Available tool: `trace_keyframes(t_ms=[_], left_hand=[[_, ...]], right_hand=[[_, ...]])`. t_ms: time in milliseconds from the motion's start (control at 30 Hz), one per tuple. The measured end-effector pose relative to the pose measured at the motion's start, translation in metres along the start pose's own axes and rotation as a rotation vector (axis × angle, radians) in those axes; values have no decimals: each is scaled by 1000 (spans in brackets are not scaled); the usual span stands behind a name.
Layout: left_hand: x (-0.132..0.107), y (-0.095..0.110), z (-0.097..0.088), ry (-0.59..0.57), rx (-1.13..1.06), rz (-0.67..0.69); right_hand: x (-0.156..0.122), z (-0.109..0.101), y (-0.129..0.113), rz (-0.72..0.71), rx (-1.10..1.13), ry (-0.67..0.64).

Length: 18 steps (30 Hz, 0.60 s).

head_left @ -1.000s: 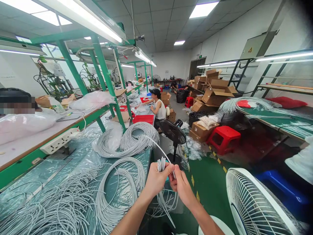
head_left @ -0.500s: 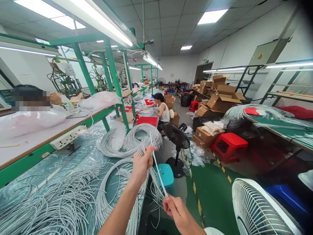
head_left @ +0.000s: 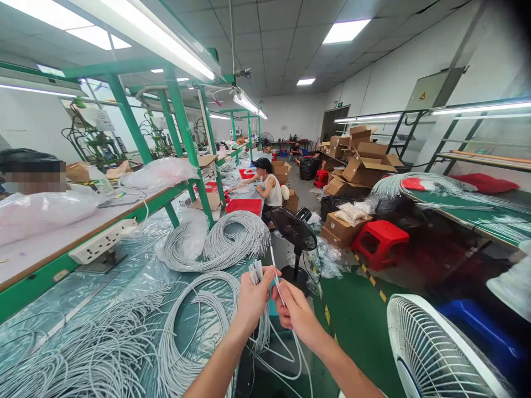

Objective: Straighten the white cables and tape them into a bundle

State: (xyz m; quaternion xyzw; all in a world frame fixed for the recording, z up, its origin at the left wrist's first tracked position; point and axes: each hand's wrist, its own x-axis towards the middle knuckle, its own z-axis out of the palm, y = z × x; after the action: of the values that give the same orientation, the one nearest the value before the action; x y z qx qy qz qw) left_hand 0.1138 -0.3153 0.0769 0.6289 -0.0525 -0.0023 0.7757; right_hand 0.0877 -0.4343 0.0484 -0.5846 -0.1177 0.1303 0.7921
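Note:
My left hand [head_left: 254,300] is closed round a bundle of thin grey-white cable ends [head_left: 256,271] that stick up above its fingers. My right hand [head_left: 293,310] pinches one single cable [head_left: 275,269] right beside the bundle, with its end pointing up. The held cables hang down in loops below both hands, off the bench edge. Coils of the same grey cable [head_left: 219,240] lie on the green bench [head_left: 124,282] to my left.
A white fan [head_left: 435,348] stands at the lower right and a black fan [head_left: 293,229] just past my hands. A power strip [head_left: 102,241] sits on the bench. A seated person [head_left: 267,182] works farther along. Red stools, cardboard boxes and another bench are on the right.
My right hand, which had drawn one cable down and away from the bundle, has come back up beside my left hand. The left hand with the bundle has dropped slightly.

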Motion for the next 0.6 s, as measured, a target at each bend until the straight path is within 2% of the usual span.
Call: trace_keyframes(t_ms=[200, 400, 500, 600], left_hand=[[3, 9, -12, 74, -53, 30], [3, 10, -16, 95, -60, 42], [3, 11, -16, 98, -72, 44], [4, 15, -16, 135, -94, 51]], right_hand=[[-5, -8, 7, -20, -244, -72], [-10, -7, 7, -152, -582, 0], [-8, -5, 7, -178, -628, 40], [-10, -6, 12, -163, -617, 18]])
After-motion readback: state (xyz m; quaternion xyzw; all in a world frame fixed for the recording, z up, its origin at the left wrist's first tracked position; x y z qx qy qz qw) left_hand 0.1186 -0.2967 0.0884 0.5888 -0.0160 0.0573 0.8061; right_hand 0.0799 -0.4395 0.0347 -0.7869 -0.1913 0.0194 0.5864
